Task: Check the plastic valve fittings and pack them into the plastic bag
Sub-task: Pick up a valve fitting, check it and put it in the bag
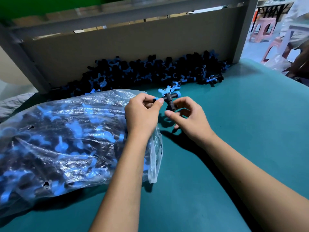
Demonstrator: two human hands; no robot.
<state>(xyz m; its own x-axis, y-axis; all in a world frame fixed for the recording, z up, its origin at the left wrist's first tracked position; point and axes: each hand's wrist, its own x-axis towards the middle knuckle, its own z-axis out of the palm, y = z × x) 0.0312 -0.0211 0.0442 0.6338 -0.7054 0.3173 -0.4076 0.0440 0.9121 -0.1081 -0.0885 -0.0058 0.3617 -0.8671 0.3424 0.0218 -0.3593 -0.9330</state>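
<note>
A: Where was the valve fitting?
B: Above the tabletop middle, pinched by left hand and right hand, beside the full plastic bag

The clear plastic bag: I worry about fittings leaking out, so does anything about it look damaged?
Yes. The clear plastic bag of black-and-blue valve fittings shows two dark, ragged holes: one on its upper left, one near its lower front. Nothing has spilled through them.
</note>
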